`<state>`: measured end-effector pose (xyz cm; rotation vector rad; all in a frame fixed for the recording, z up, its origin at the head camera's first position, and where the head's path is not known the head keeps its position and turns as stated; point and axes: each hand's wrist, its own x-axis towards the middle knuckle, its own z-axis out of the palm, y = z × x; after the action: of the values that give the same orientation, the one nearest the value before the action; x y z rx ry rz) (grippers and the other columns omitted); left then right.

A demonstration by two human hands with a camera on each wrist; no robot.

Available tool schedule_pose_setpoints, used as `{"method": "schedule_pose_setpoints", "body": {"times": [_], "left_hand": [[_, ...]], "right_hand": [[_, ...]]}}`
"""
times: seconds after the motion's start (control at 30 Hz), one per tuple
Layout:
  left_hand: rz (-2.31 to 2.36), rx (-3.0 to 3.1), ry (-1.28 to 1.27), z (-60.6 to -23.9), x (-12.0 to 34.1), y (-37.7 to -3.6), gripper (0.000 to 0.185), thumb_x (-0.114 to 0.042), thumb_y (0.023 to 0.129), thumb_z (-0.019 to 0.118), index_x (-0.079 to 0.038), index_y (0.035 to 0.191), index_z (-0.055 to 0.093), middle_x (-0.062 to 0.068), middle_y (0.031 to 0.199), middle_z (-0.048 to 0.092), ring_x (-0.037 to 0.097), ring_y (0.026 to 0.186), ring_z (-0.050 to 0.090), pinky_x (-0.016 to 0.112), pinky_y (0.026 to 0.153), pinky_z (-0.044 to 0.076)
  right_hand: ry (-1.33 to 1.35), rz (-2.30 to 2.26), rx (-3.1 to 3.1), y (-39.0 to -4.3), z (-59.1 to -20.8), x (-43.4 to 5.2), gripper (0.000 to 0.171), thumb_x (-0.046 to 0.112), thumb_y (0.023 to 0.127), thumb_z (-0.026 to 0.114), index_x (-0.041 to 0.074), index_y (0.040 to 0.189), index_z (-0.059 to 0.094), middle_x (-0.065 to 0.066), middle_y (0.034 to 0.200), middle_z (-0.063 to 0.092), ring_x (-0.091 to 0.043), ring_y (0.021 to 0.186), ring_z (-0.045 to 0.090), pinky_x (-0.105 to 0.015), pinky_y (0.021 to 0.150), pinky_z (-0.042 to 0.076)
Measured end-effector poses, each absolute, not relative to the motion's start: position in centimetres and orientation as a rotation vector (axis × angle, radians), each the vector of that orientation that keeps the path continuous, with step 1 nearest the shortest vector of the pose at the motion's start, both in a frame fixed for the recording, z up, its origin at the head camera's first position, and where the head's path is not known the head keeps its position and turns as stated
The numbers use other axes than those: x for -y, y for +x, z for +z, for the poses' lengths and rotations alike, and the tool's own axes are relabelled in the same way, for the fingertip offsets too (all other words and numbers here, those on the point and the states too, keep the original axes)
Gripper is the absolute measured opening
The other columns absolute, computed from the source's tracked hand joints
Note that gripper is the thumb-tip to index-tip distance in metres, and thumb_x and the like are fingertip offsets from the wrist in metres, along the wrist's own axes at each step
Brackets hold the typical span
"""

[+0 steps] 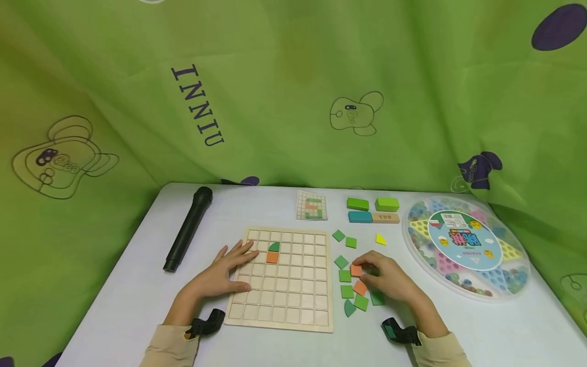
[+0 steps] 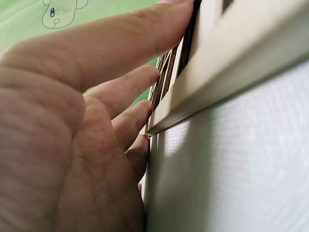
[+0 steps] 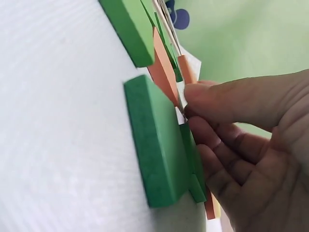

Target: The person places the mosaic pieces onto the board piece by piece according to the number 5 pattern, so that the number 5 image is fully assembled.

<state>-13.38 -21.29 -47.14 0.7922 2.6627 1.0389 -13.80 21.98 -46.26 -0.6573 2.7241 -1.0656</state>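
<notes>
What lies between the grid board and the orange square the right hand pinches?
Loose green squares lie between the grid board and that orange square; the head view shows them.

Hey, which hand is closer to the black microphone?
The left hand. It rests on the left side of the grid board, just right of the black microphone. The right hand is beyond the board's right side, pinching an orange square.

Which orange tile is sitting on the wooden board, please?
The orange square on the board, directly below a green quarter-circle in the head view; the other orange tiles are off the board, by the right hand.
</notes>
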Motion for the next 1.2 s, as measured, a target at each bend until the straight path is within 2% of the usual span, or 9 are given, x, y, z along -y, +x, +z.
{"method": "schedule_pose_setpoints", "body": {"times": [0.17, 0.33, 0.5, 0.83, 1.0, 1.2], "left_hand": [[1.049, -2.659, 0.806, -47.1, 21.2, -13.4, 0.079, -0.040, 0.076, 0.075, -0.015, 0.144, 0.043, 0.014, 0.156, 0.025, 0.042, 0.144, 0.011, 0.064, 0.112, -0.003], [0.985, -2.655, 0.790, -46.4, 20.9, -13.7, 0.080, -0.042, 0.077, 0.074, -0.015, 0.144, 0.042, 0.011, 0.157, 0.024, 0.038, 0.146, 0.010, 0.061, 0.114, -0.003], [0.968, -2.642, 0.786, -46.2, 20.6, -13.9, 0.079, -0.042, 0.077, 0.074, -0.015, 0.145, 0.041, 0.009, 0.157, 0.023, 0.037, 0.146, 0.009, 0.059, 0.115, -0.003], [0.971, -2.660, 0.761, -46.2, 21.1, -13.8, 0.080, -0.040, 0.077, 0.074, -0.014, 0.145, 0.041, 0.010, 0.157, 0.023, 0.036, 0.146, 0.009, 0.058, 0.116, -0.004], [0.979, -2.649, 0.749, -46.4, 21.3, -13.6, 0.080, -0.041, 0.078, 0.074, -0.014, 0.145, 0.041, 0.009, 0.157, 0.022, 0.035, 0.146, 0.008, 0.058, 0.116, -0.004], [0.973, -2.652, 0.742, -46.5, 21.5, -13.3, 0.079, -0.042, 0.078, 0.074, -0.015, 0.145, 0.041, 0.008, 0.157, 0.022, 0.034, 0.147, 0.009, 0.057, 0.116, -0.003]], "right_hand": [[-0.584, -1.127, -2.721, -13.4, -45.7, -21.2, 0.028, 0.013, 0.085, 0.070, 0.014, 0.113, 0.065, 0.002, 0.110, 0.064, -0.018, 0.100, 0.063, -0.030, 0.085, 0.054], [-0.621, -1.220, -2.702, -12.7, -44.8, -19.7, 0.028, 0.014, 0.086, 0.070, 0.016, 0.114, 0.065, 0.005, 0.110, 0.064, -0.022, 0.103, 0.064, -0.037, 0.087, 0.054], [-0.652, -1.267, -2.704, -12.7, -44.1, -16.9, 0.028, 0.016, 0.086, 0.070, 0.021, 0.113, 0.065, 0.008, 0.108, 0.062, -0.018, 0.101, 0.063, -0.040, 0.086, 0.054], [-0.846, -1.271, -2.598, -15.1, -42.8, -8.5, 0.028, 0.012, 0.085, 0.070, 0.011, 0.112, 0.066, 0.000, 0.108, 0.064, -0.020, 0.099, 0.061, -0.040, 0.086, 0.053], [-0.905, -1.147, -2.511, -15.8, -43.3, -5.5, 0.026, 0.012, 0.087, 0.068, 0.010, 0.113, 0.067, -0.002, 0.110, 0.064, -0.018, 0.100, 0.060, -0.035, 0.087, 0.052], [-0.976, -0.949, -2.529, -15.8, -44.1, -3.5, 0.025, 0.006, 0.085, 0.064, 0.008, 0.109, 0.069, -0.001, 0.102, 0.063, -0.012, 0.089, 0.056, -0.025, 0.077, 0.049]]}}
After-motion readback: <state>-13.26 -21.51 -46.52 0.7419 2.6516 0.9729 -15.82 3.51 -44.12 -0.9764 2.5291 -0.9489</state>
